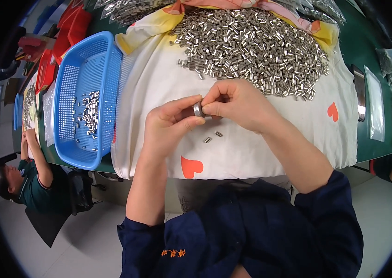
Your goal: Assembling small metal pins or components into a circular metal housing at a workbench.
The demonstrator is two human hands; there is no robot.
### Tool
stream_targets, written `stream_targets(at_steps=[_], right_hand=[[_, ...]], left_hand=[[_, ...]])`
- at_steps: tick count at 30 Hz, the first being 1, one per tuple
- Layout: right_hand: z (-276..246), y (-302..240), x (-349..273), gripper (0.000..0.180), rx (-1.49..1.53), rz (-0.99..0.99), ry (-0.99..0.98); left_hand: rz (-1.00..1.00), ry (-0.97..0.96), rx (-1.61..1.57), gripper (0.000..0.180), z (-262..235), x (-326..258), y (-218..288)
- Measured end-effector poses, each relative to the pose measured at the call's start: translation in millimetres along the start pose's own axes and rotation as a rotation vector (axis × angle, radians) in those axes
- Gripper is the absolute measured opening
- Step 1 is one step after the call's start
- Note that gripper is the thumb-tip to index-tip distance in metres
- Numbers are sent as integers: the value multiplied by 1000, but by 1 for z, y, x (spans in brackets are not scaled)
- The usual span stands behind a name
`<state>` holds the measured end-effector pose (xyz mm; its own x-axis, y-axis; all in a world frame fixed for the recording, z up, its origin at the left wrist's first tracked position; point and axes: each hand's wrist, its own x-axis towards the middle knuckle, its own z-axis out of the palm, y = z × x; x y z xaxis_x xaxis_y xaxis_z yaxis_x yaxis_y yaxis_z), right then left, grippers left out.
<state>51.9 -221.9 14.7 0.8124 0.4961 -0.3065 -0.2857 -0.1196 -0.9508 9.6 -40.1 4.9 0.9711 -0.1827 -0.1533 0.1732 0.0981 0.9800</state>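
Between the thumb and forefinger of my left hand [168, 121] is a small metal ring [199, 110], held above the white cloth. My right hand [238, 104] meets it from the other side, thumb and forefinger pinched at the ring; whether a small part sits in that pinch is hidden by the fingers. Two loose metal pins [212, 137] lie on the cloth just below my hands. Beyond them spreads a large heap of short, shiny metal pins [256, 51].
A blue plastic basket [108, 92] holding some metal pins stands at left. Red bins [47, 69] are behind it. White cloth with red hearts [149, 92] covers the green table. At right lie a phone-like dark device [359, 88] and a clear bag [374, 104]. A co-worker [34, 171] sits at left.
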Motion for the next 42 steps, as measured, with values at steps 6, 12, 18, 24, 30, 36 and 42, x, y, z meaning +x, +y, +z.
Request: stream_targets(at_steps=[6, 12, 18, 24, 30, 36, 42], right_hand=[[-5, 2, 0, 10, -45, -23, -34], [-10, -1, -4, 15, -113, -82, 46], [-29, -25, -22, 13, -124, -196, 278], [-33, -9, -12, 9, -1146, -463, 295], [-27, -3, -3, 7, -1365, -413, 301], [-15, -21, -9, 7, -1083, -426, 320], [5, -15, -12, 11, -360, -278, 163]], left_hand=[[-15, -62, 75, 36, 2, 0, -1], [45, -132, -36, 36, -1, 0, -1], [2, -163, 128, 36, -2, -3, -1], [-97, -343, 104, 34, 9, -5, 8], [-73, -279, -2, 36, 4, -2, 4], [-23, -130, -67, 36, 0, 3, 1], [-12, -39, -176, 36, 1, 4, 0]])
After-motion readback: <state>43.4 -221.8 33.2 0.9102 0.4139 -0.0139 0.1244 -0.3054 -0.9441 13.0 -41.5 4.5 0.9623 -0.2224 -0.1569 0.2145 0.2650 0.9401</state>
